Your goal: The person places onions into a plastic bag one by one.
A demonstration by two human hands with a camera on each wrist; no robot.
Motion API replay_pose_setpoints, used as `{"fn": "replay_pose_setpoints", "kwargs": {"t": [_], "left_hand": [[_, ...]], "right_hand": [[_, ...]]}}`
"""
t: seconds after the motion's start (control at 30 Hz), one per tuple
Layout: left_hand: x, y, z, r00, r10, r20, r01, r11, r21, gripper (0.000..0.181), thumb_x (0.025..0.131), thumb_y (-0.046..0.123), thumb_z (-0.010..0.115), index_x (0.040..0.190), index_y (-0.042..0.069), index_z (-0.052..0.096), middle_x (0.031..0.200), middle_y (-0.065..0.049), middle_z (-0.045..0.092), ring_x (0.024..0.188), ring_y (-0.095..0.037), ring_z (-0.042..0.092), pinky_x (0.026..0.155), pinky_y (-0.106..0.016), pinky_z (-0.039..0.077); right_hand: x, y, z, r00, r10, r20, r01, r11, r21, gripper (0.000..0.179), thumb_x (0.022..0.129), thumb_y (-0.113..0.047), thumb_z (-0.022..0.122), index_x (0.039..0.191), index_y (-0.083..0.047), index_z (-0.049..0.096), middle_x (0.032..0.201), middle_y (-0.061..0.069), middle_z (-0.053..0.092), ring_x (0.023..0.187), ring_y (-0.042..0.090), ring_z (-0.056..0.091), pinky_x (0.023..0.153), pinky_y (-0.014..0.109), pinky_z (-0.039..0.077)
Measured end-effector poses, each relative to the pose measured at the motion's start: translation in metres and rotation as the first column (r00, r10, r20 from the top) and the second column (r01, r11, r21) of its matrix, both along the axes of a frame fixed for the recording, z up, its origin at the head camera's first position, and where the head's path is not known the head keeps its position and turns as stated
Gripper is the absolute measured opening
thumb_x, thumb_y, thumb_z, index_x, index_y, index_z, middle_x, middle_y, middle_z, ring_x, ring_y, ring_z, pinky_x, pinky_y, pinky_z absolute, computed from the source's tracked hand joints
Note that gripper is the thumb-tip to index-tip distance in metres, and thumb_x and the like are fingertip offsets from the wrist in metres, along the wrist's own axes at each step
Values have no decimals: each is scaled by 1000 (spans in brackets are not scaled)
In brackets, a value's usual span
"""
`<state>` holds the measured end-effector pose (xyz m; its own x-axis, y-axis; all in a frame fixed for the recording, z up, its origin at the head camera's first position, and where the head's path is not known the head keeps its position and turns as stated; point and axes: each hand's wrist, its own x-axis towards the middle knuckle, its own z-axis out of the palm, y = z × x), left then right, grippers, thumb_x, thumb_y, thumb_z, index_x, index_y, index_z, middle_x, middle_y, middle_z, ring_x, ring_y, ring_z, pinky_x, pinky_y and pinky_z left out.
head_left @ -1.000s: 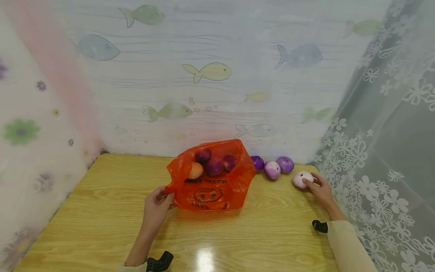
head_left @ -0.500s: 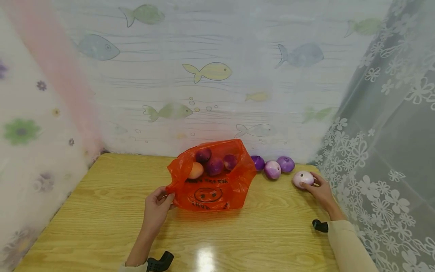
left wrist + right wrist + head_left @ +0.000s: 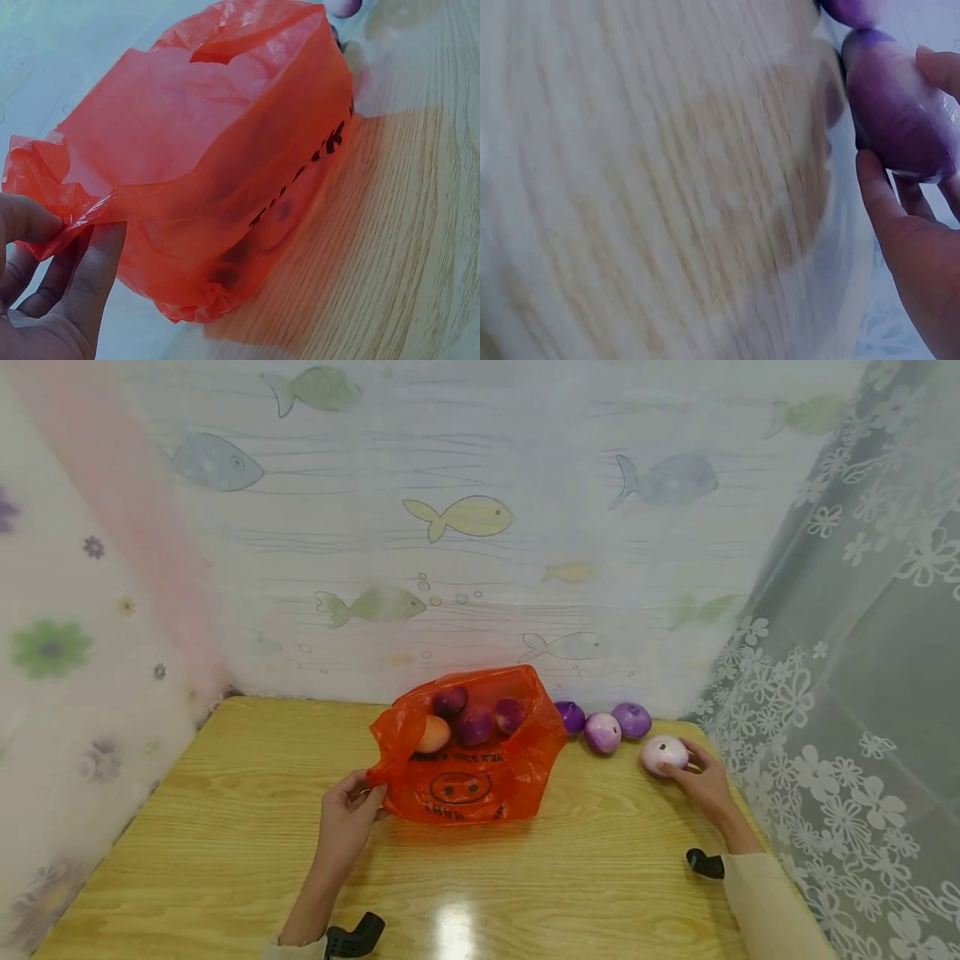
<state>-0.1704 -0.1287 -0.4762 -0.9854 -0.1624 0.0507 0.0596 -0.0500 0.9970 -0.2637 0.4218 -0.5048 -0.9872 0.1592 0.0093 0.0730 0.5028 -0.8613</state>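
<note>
Right grip (image 3: 708, 787) holds onion (image 3: 660, 752), nudged left near right edge of table (image 3: 600, 868): transfer seemingly begun; left grip (image 3: 348, 817) pinches bag (image 3: 517, 789).

A translucent red plastic bag (image 3: 465, 806), crinkled and printed in black with lettering and an oval face, is seated on the counter (image 3: 225, 827) with its mouth spread; its left edge is pinched by the left hand (image 3: 345, 822). Four smooth rounds (image 3: 476, 725), three dark purple and one orange, are seen inside. Well to the right, a glossy, pale pinkish, onion-like round (image 3: 660, 752), marked by a small dark spot, is gripped by the right hand (image 3: 703, 781).
</note>
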Motion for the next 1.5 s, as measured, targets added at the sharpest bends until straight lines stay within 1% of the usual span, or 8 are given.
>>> {"fn": "replay_pose_setpoints", "kwargs": {"t": [0.2, 0.6, 0.7, 0.8, 0.97, 1.1, 1.33, 1.5], "left_hand": [[0, 1, 0, 1000, 3, -2, -3, 1000, 0, 22, 101, -3, 58, 121, -10, 60, 105, -6, 66, 85, -10, 70, 72, -25, 62], [1, 1, 1, 1000, 9, -10, -9, 1000, 0, 22, 101, -2, 59, 120, -10, 60, 104, -6, 66, 82, -10, 69, 71, -25, 62], [1, 1, 1, 1000, 11, -17, -11, 1000, 2, 21, 100, -1, 59, 120, -10, 60, 103, -6, 67, 82, -10, 69, 71, -25, 62], [1, 2, 3, 1000, 5, -23, -5, 1000, 4, 22, 101, 0, 59, 120, -10, 61, 103, -7, 67, 82, -10, 70, 70, -25, 62], [1, 3, 5, 1000, -6, -18, 6, 1000, 4, 22, 101, 0, 60, 120, -9, 61, 104, -10, 67, 82, -10, 70, 70, -24, 61], [1, 3, 5, 1000, -9, -17, 10, 1000, 9, 22, 101, -1, 59, 121, -11, 60, 107, -15, 66, 83, -10, 70, 71, -24, 61], [2, 3, 5, 1000, -8, -22, 8, 1000, 0, 24, 101, 1, 59, 122, -11, 61, 111, -20, 66, 82, -9, 70, 71, -24, 61], [1, 3, 5, 1000, -8, -20, 8, 1000, -6, 24, 102, 2, 59, 123, -10, 61, 111, -19, 66, 82, -8, 70, 71, -24, 61]], "right_hand": [[5, -9, 1, 1000, -7, -7, 7, 1000, -30, 78, 99, -27, 68, 158, 1, 27, 153, 30, 39, 95, -15, 44, 80, 3, 43], [14, -27, -2, 1000, 13, -27, -19, 973, -231, 76, 100, -14, 66, 160, 0, 22, 154, 27, 34, 97, -18, 51, 84, 6, 49], [16, -30, -1, 999, 29, -42, -38, 969, -243, 75, 99, -15, 67, 160, -1, 24, 148, 17, 40, 100, -16, 53, 85, 9, 51], [19, -35, 1, 997, 46, -63, -61, 966, -253, 74, 99, -16, 69, 159, -1, 28, 135, -2, 48, 101, -15, 55, 85, 10, 52], [27, -45, 4, 991, 92, -96, -118, 940, -320, 74, 97, -11, 69, 157, 3, 29, 119, -23, 52, 103, -12, 58, 85, 12, 54], [31, -54, 3, 983, 130, -130, -168, 922, -349, 72, 96, -4, 68, 156, 6, 29, 120, -25, 54, 105, -11, 60, 85, 13, 55], [39, -70, 9, 971, 170, -168, -220, 911, -350, 70, 96, -1, 67, 154, 9, 29, 127, -19, 50, 108, -9, 60, 88, 14, 54], [47, -83, 15, 958, 204, -202, -272, 873, -404, 68, 95, 5, 64, 153, 10, 29, 127, -19, 56, 110, -4, 62, 88, 17, 56]]}}
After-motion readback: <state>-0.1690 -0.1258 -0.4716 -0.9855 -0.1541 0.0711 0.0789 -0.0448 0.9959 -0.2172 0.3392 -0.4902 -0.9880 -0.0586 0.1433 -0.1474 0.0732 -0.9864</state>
